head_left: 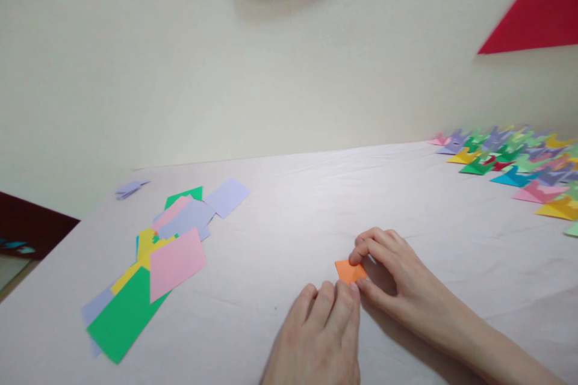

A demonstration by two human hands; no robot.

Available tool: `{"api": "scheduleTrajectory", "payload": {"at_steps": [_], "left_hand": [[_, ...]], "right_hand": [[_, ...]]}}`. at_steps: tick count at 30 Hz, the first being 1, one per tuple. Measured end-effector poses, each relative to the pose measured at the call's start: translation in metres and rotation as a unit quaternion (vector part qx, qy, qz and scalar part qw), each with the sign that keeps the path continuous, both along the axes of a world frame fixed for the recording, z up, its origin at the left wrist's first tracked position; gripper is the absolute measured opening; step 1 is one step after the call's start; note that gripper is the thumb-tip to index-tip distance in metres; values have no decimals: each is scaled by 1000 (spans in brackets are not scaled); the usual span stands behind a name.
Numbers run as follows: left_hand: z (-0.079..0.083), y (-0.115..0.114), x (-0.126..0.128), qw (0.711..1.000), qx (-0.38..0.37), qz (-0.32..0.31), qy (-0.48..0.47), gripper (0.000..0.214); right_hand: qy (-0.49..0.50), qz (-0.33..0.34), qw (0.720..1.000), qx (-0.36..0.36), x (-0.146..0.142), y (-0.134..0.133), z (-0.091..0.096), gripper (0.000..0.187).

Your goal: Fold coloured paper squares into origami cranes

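Note:
A small folded piece of orange paper lies on the pale tablecloth, between my two hands. My left hand comes from below, its fingers curled together and pressed on the paper's near edge; its thumb is hidden. From the right, my right hand grips the paper's right side, with the index finger on the far edge and the thumb on the near right corner. Part of the orange paper is covered by the fingertips.
Loose coloured sheets, among them a pink sheet and a green sheet, overlap on the left. A lilac folded paper lies near the far left edge. Many folded paper pieces stand in rows at far right. Behind the table rises a wall.

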State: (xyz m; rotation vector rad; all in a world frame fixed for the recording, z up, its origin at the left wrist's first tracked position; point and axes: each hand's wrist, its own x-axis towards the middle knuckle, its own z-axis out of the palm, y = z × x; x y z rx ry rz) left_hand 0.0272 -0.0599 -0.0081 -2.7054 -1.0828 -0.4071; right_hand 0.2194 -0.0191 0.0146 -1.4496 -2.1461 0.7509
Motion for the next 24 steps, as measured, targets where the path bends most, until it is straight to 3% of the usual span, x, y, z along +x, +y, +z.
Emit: {"api": "scheduleTrajectory", "payload": {"at_steps": [8, 14, 20, 24], "left_hand": [[2, 0, 0, 1000, 1, 2, 8, 40], [8, 1, 0, 999, 21, 3, -34, 33], [0, -4, -5, 999, 34, 0, -36, 30], [-1, -6, -8, 997, -27, 5, -66, 27]], "right_hand": [[-9, -10, 1000, 10, -2, 0, -3, 13], [13, 11, 1000, -13, 2, 2, 1, 24], [48, 9, 999, -18, 4, 4, 8, 32], [63, 3, 998, -4, 4, 3, 7, 34]]}}
